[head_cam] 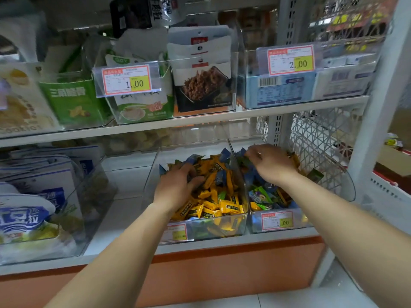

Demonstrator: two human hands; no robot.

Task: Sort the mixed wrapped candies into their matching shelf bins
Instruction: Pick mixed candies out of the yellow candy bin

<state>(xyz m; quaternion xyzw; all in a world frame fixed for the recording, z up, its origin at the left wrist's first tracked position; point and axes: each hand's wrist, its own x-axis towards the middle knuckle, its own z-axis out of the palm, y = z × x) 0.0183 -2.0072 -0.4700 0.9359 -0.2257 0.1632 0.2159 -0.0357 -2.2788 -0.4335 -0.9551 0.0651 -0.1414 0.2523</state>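
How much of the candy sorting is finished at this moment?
Partly done: the left bin holds mostly yellow candies, with blue and green strays. The left hand is in it, the right hand in the right bin, whose mixed colours are what is left.

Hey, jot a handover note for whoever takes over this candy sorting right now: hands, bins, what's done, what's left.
Left hand: in the left bin, fingers curled into yellow candies; grip unclear.
Right hand: over the back of the right bin, fingers curled at blue candies; grip unclear.
Done: left bin mostly yellow.
Left: blue and green strays there; right bin mixed.
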